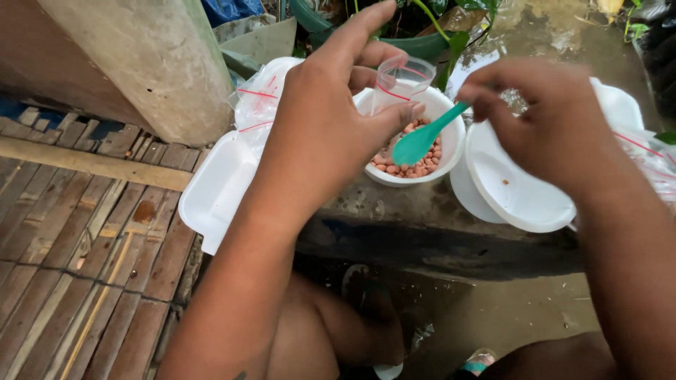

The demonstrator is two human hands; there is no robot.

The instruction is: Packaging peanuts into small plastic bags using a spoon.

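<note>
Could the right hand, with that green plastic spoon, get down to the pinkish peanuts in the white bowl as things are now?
Probably yes. The right hand holds the green plastic spoon just over the pinkish peanuts in the round white bowl, which has no lid. The left hand holds a small clear plastic bag above the far rim, not blocking.

A single head-worn camera looks steeply down from just above the person's own forearms, very close to the work. It faces forward over a low concrete ledge (422,211), with slatted bamboo flooring (84,246) at the left and wet ground beyond. The person's knees and a sandalled foot fill the bottom edge.
</note>
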